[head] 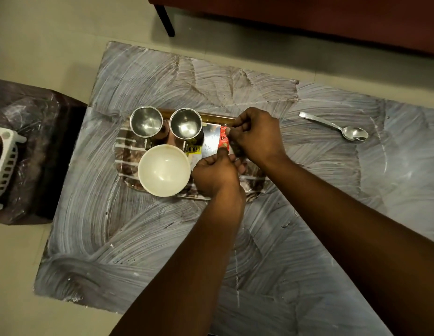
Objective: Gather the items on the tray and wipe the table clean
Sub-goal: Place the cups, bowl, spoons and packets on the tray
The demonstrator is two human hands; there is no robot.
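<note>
Above the tray (128, 151), both your hands pinch the red packet (223, 139); right of the tray lies the spoon (332, 127), handle toward it, nearer your right hand (256, 137).

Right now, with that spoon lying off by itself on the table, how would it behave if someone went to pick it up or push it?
The spoon looks like shiny metal, so probably stiff, fairly light and a bit slippery. It lies flat on the table, so lifting it likely means pinching the thin handle. Pushed, it would probably slide or pivot on its bowl rather than roll.
</note>
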